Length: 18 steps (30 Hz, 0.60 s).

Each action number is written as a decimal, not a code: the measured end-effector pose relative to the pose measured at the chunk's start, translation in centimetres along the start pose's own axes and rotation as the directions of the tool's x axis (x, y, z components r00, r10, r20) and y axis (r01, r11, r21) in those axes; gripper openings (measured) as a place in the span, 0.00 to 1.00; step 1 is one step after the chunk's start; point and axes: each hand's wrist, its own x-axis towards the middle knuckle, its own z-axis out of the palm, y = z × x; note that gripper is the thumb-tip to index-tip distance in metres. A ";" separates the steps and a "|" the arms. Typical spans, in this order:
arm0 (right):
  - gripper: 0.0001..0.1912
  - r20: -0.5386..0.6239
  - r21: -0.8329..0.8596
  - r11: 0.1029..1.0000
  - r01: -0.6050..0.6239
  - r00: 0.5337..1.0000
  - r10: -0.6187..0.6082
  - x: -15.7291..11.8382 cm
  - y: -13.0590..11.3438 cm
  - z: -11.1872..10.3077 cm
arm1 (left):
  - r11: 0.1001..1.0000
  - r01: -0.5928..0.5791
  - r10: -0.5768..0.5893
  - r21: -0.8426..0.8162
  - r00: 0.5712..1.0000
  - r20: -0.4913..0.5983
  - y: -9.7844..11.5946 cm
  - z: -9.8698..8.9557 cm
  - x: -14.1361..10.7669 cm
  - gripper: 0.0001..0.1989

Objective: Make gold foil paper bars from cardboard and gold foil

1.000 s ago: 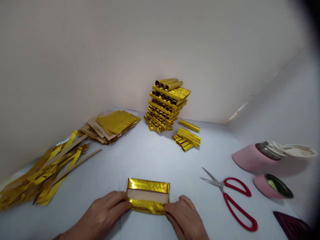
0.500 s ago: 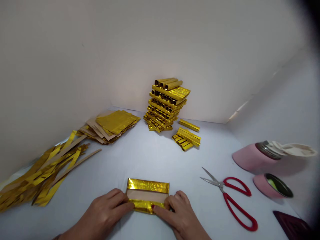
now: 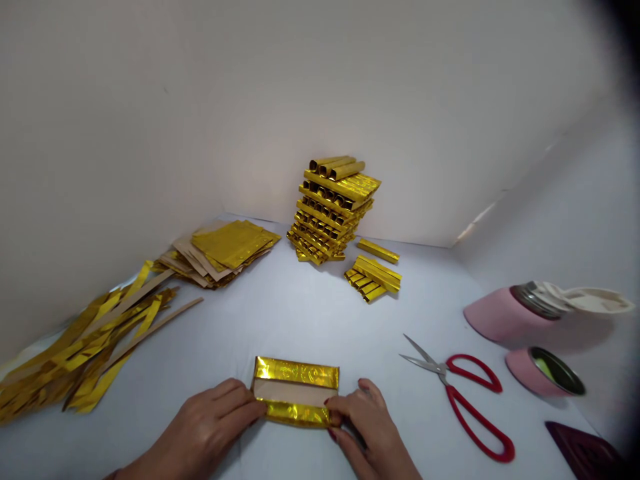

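A gold foil paper [image 3: 297, 390] lies on the white table in front of me. Its far and near edges are folded inward, leaving a strip of brown backing between them. At the left end of the near fold, my left hand [image 3: 207, 423] grips the paper with fingers together. My right hand [image 3: 367, 427] pinches the right end of that same fold between thumb and fingers. Open scissors [image 3: 443, 368] with red handles lie to the right of my right hand.
Stacked gold paper tubes [image 3: 330, 210] stand at the back, with loose folded tubes [image 3: 375, 277] beside them. Flat gold sheets [image 3: 230, 247] and cut strips [image 3: 100, 340] lie left. A pink flask [image 3: 505, 315], a pink cup [image 3: 540, 373] and a dark flat object [image 3: 583, 448] are at right.
My right thumb has moved off the middle of the near fold to its right corner. The left hand has barely moved, and the paper stays in place.
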 end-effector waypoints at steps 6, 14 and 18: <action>0.11 -0.007 0.056 0.997 -0.056 0.998 0.056 0.2 0.1 0.0 | 0.992 0.089 -0.089 -0.087 0.996 -0.005 -0.5 0.6 -0.5 0.14; 0.09 -0.009 0.136 0.979 -0.152 0.988 0.154 1.0 -0.8 -0.2 | 0.965 0.222 -0.234 -0.137 0.969 -0.078 0.1 1.2 -0.2 0.09; 0.09 -0.010 0.112 0.976 -0.187 0.982 0.189 0.7 -0.6 0.3 | 0.959 0.253 -0.264 -0.127 0.962 -0.071 0.3 1.6 -0.4 0.08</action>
